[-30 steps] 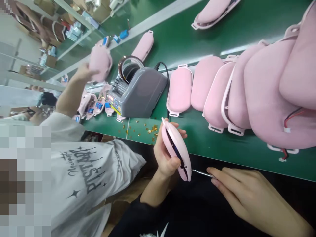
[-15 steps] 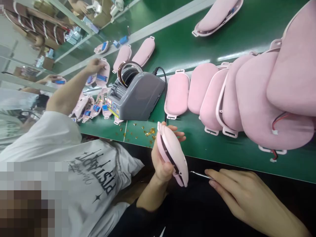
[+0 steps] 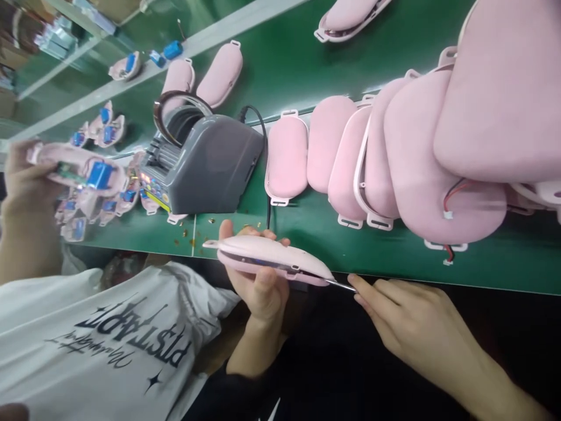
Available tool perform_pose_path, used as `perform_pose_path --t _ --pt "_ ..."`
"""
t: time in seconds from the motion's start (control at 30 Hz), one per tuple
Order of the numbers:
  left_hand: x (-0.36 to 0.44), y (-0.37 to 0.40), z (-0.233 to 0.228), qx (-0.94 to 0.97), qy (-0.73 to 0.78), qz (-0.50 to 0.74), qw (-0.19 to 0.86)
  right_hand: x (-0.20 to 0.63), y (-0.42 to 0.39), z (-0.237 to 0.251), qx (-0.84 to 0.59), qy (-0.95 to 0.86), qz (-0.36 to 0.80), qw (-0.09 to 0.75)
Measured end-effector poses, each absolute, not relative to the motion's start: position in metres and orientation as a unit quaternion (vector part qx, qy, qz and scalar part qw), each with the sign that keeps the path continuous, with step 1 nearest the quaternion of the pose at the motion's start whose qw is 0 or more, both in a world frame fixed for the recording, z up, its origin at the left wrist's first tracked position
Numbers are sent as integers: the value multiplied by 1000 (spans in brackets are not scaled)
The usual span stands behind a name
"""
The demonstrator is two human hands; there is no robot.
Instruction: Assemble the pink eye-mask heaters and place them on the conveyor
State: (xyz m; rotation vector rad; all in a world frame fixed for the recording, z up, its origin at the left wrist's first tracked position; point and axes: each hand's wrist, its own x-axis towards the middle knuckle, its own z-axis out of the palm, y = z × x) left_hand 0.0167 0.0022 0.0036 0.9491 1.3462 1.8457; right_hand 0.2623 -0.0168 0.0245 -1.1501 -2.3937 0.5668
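Note:
My left hand [image 3: 258,286] grips a flat pink oval casing [image 3: 272,259] edge-on, lying nearly level just off the front edge of the green belt [image 3: 307,70]. A dark seam runs along its side. My right hand [image 3: 412,327] pinches a thin metal tool [image 3: 342,285] whose tip touches the right end of the casing at the seam. A row of overlapping pink padded shells [image 3: 394,152] lies on the belt just beyond, with red and black wires hanging from one.
A grey tape dispenser [image 3: 201,164] with a cable stands on the belt left of my hands. A co-worker in a white printed shirt [image 3: 87,339] at the left holds an open pink casing [image 3: 74,169] with a blue part inside. More casings lie farther back.
The casing in my left hand has turned from steeply tilted to almost level. The tool tip has closed in on its right end. The co-worker's hand drew a casing back from the belt.

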Motion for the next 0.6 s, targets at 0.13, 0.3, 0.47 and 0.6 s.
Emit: perform_pose_path --t 0.13,0.3,0.47,0.6 --pt "28 3 6 405 532 698 256 259 -21 35 -453 -866 167 131" --pt "34 2 5 455 522 686 225 260 -1 53 -420 -871 255 -28" --pt "30 7 0 491 508 675 211 264 10 58 -399 -885 236 -25" --pt "23 14 -10 439 471 725 244 264 4 46 -335 -931 75 122"
